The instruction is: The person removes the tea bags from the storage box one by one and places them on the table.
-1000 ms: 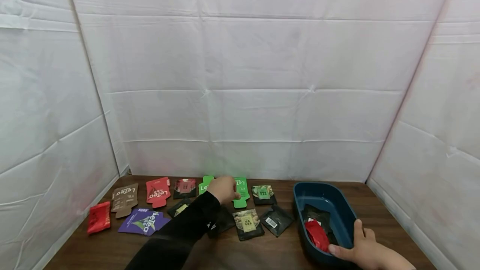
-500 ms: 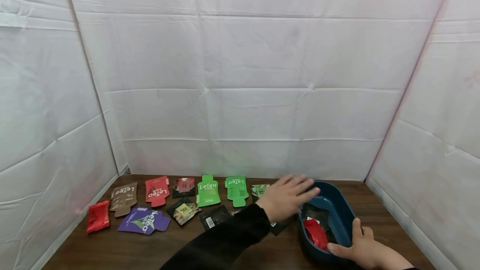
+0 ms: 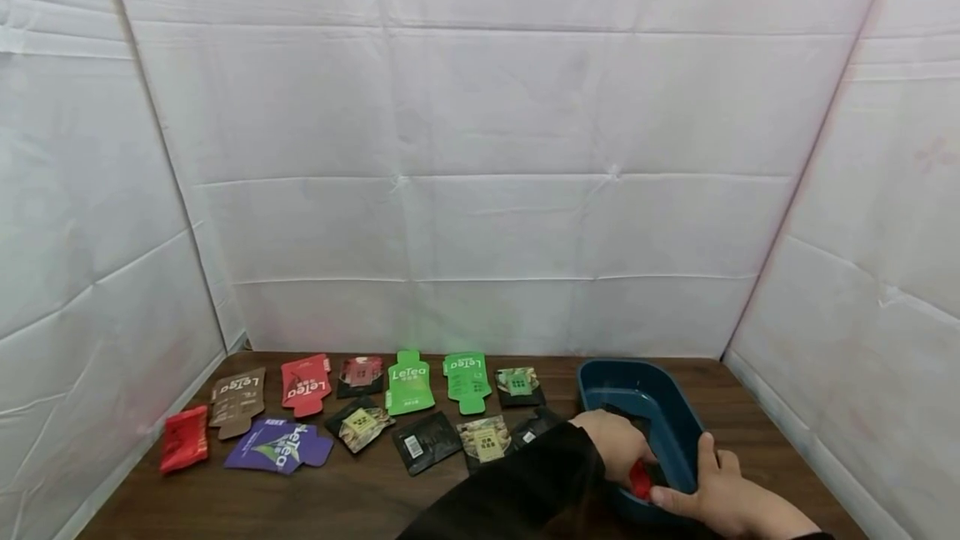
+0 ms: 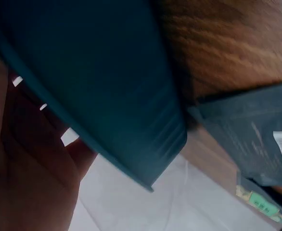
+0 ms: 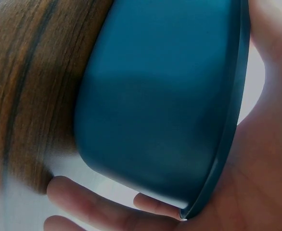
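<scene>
At the right stands a dark blue plastic bin (image 3: 678,419). My left hand (image 3: 617,444) reaches down over its near left rim, right at a red sachet (image 3: 641,480) inside; the fingertips are hidden, so I cannot tell whether they pinch it. A black sachet in the bin is mostly covered by this hand. My right hand (image 3: 738,498) grips the bin's near right rim, thumb over the inside edge. The right wrist view shows the right fingers (image 5: 102,204) around the outer wall. In the left wrist view the bin's rim crosses in front of the left fingers.
Tea packets lie on the brown wooden table (image 3: 337,507): two green card ones (image 3: 408,383), a purple one (image 3: 277,446), a brown one (image 3: 238,398), a red card one (image 3: 306,382), a red foil one (image 3: 184,438) and several black sachets (image 3: 427,442). White cloth walls (image 3: 480,232) enclose the table.
My left hand has gone from the green packets at the back, rightward with spread fingers, then down into the bin. The right hand keeps its grip on the rim.
</scene>
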Demonstrator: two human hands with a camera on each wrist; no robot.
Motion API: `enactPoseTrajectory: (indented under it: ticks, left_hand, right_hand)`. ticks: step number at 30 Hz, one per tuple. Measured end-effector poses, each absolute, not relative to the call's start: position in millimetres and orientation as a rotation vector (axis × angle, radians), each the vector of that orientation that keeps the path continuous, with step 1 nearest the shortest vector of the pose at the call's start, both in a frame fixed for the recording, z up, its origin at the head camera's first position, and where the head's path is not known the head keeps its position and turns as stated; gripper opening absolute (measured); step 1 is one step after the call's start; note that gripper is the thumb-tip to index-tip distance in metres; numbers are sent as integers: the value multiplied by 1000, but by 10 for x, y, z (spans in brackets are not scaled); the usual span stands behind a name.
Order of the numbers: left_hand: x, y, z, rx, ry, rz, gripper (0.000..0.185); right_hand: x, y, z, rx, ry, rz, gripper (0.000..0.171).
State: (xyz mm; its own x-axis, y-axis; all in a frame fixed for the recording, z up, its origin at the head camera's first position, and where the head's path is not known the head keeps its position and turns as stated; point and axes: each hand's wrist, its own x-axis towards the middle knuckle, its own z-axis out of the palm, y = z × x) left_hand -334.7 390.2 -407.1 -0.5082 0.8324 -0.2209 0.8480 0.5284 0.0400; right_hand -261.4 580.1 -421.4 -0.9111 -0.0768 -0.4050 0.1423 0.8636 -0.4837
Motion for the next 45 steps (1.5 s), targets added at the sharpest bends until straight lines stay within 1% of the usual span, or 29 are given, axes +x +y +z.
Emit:
enactPoseTrajectory:
  ticks: [2,3,7,10,13,14,17,20,25,28,32,35,38,40,43,45]
  left_hand:
    - [-3343,3917,-4080,1373,2537,-78,33]
    - [-3340,3918,-4081,1347,2530,-67,32]
    - [-3325,3883,-4054,1280,2487,-86,36]
    - [-3312,3852,-4014,1268,2454,-99,35]
    - [-3298,3831,-4005,1289,2490,-116,25]
    - [-3295,3828,-4009,1324,2520,-143,19]
    - [-3310,3831,-4057,1404,2630,-228,11]
    - [-3346,3841,-4110,1469,2708,-319,17]
    - [-3411,3784,-4132,1501,2744,-380,40]
    - [-3417,3726,-4082,1515,2739,-362,43]
    - [-3402,3683,-4017,1601,2698,-342,27]
    - [-3402,3681,-3997,1686,2659,-369,20]
    - [-3367,3638,-3943,1777,2650,-431,19]
    - [-3304,3559,-3879,1868,2667,-476,22]
    - [-3176,3362,-3770,1997,2728,-501,28]
    - [-3101,3186,-3731,2089,2820,-463,29]
  right_hand:
    - [-2614,5791,-4212,53,2613,-739,130]
    - [-2614,5782,-4211,51,2612,-736,130]
    - [-2621,5744,-4214,30,2608,-717,129]
    - [-2626,5714,-4222,22,2611,-711,129]
    - [-2628,5693,-4228,20,2614,-713,129]
    - [-2628,5690,-4229,20,2617,-711,129]
    - [-2633,5686,-4232,28,2621,-713,130]
    - [-2641,5687,-4237,39,2620,-713,130]
    - [-2657,5683,-4275,58,2592,-747,130]
    - [-2661,5685,-4295,69,2583,-762,131]
    - [-2654,5708,-4304,88,2585,-738,132]
    - [-2650,5739,-4312,115,2581,-724,134]
    - [-2629,5750,-4306,131,2589,-722,135]
    - [-2610,5761,-4300,141,2594,-719,136]
    - [-2578,5800,-4290,151,2607,-717,135]
    - [-2566,5852,-4296,162,2616,-700,135]
